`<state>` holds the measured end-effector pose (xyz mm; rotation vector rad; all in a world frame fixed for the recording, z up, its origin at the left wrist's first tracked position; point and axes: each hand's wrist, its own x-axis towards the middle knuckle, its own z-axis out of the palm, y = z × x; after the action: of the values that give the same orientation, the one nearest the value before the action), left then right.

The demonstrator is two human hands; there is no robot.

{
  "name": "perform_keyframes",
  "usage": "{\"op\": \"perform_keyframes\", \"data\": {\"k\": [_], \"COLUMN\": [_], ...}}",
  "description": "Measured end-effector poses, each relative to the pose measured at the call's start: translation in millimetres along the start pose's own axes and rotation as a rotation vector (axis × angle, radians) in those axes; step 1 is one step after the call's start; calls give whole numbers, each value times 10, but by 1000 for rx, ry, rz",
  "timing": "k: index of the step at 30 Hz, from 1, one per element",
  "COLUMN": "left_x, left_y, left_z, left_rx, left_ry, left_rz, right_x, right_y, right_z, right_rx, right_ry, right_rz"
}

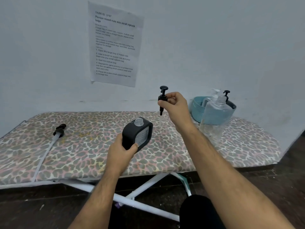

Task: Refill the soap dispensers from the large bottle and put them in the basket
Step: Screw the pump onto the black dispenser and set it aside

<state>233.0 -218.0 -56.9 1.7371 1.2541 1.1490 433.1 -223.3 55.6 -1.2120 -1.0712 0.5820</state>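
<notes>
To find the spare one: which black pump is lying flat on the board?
The pump with the long tube at the board's left end lies flat. Another is held up by the right hand; a third stands upright in the basket.

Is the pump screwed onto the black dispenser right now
No, the right hand holds the pump in the air, and the black dispenser in the left hand has a bare open neck.

Two loose pumps (162, 98) (59, 129), one open dispenser (137, 133), one large bottle (214, 118), one basket (197, 109) with two dispensers (212, 97) (227, 95).
</notes>
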Motion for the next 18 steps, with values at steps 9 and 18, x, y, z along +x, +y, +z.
{"op": "perform_keyframes", "data": {"k": [9, 18], "left_x": [48, 127], "left_y": [-34, -142], "left_z": [-56, -54], "left_rx": [-133, -152], "left_ry": [-96, -126], "left_rz": [-24, -26], "right_x": [-450, -460], "right_y": [-58, -24], "right_z": [-21, 168], "right_rx": [222, 270], "right_ry": [158, 159], "right_rz": [-68, -90]}}
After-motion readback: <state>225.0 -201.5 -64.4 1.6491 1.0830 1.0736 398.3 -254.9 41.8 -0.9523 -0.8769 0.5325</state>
